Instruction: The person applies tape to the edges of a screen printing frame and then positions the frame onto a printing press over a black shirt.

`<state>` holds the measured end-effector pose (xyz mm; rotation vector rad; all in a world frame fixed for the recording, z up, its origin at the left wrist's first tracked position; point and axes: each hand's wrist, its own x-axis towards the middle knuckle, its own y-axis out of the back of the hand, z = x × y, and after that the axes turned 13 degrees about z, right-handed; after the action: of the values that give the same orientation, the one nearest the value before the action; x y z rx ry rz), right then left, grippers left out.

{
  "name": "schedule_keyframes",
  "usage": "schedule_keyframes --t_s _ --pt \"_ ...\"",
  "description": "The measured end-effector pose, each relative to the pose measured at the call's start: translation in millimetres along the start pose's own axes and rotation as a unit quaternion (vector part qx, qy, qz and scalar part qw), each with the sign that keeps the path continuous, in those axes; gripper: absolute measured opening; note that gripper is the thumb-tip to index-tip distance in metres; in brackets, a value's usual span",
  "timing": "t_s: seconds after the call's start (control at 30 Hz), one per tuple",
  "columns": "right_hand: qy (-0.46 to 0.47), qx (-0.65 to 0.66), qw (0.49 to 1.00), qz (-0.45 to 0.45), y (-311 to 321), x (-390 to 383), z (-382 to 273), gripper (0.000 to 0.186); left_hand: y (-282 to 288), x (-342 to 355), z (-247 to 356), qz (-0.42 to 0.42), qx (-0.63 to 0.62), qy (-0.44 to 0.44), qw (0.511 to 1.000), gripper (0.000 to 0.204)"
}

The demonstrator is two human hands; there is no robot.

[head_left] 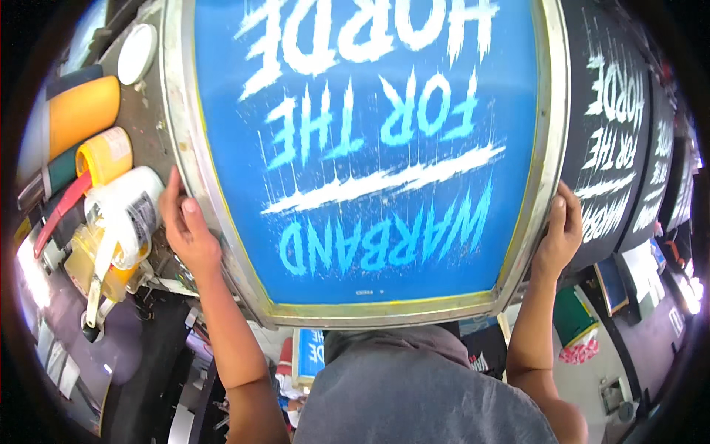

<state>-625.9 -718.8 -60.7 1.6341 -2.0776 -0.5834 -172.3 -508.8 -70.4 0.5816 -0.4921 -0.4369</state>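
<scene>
1. Left hand (pixel 191 237) – fingertips pointing away from the body – lies along the frame's left side; I can't tell how firmly that grip has closed.
2. Right hand (pixel 560 233) meets the opposite side, its grip equally hard to judge.
3. Between them: the metal frame (pixel 370 318), carrying a blue screen (pixel 370 163) with upside-down lettering.
4. Leftward: yellow tub (pixel 109 153), white container (pixel 138 207).
5. Rightward: black printed fabric (pixel 608 129).

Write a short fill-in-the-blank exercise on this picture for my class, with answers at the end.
1. Of the two long sides of the screen-printing frame, the left hand touches the ____ one.
2. Around its lettering, the frame's mesh is coloured ____.
3. The printed fabric beyond the right hand is ____ with white lettering.

Missing words: left; blue; black.
</scene>
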Motion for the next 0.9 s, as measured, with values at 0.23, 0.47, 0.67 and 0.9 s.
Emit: schedule_keyframes --t_s 0.23,0.47,0.67,0.9 --pt "-0.027 0.016 0.999 -0.021 5.3 0.1 7.7 0.027 5.7 3.7 -1.8 -0.017 -0.011 0.002 1.0 0.045" --pt "-0.041 0.03 0.998 -0.035 5.3 2.0 3.5 0.027 5.9 5.2 1.3 -0.009 -0.012 0.016 1.0 0.043" --pt "-0.05 -0.004 0.998 -0.031 6.3 3.8 -2.6 0.023 5.3 5.7 1.9 -0.004 -0.005 0.024 1.0 0.045" --pt "-0.073 0.014 0.997 -0.031 6.5 6.0 0.6 0.022 7.5 6.2 1.3 -0.018 0.003 0.051 0.999 0.05"
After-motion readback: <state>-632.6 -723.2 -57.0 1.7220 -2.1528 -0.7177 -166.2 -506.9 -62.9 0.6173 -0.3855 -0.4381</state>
